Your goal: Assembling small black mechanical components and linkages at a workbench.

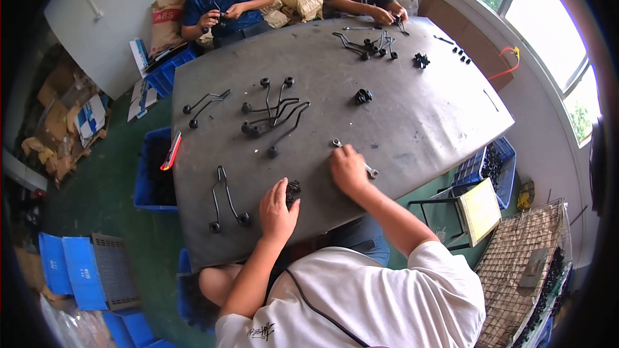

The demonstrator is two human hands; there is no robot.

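Observation:
My right hand (349, 169) lies over a silver combination wrench (373, 173) on the table, fingers closed on its middle; both ends stick out past the hand. Closer to the table's front edge, my left hand (276, 214) has its thumb and fingers apart beside a small heap of black parts (293, 188), partly hidden by the fingers. Left of that hand lies a V-shaped bent black rod (221, 200) with round black knobs at its ends. Several similar rods (277, 116) lie tangled farther off, and another bent rod (209, 104) rests at the left.
Grey covering spans the table (400, 135). A red utility knife (173, 149) lies at its left edge. Black clusters (363, 96) and more rods (367, 45) lie farther back. Two people work across the table. Blue crates (155, 167), a stool (480, 212) and a wire cage (525, 264) stand around.

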